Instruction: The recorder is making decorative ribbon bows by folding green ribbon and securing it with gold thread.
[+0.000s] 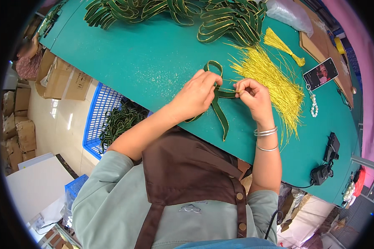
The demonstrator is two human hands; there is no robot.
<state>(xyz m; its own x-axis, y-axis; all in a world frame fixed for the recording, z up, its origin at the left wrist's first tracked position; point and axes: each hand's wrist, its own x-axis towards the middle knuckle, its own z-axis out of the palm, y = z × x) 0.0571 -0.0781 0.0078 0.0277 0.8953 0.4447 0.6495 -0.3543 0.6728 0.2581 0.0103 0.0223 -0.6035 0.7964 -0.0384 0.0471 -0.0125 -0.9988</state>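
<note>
My left hand (197,94) is closed on a dark green ribbon bow (220,114) with gold edges, pinching it near its middle. One loop stands out beyond the fingertips, and the tails hang toward the table's near edge. To the right, the fingers of my right hand (253,96) are pinched together on a thin gold strand that runs across to the middle of the bow. The fingers partly hide where strand and ribbon meet. Close by my right hand lies a spread pile of gold strands (274,79).
Heaps of looped green ribbon (232,23) lie at the table's far side. A tied gold bundle (284,45), a phone (321,74) and a black device (322,172) are to the right. A blue basket (93,118) of ribbon stands left, near cardboard boxes (66,83) and another person (28,60).
</note>
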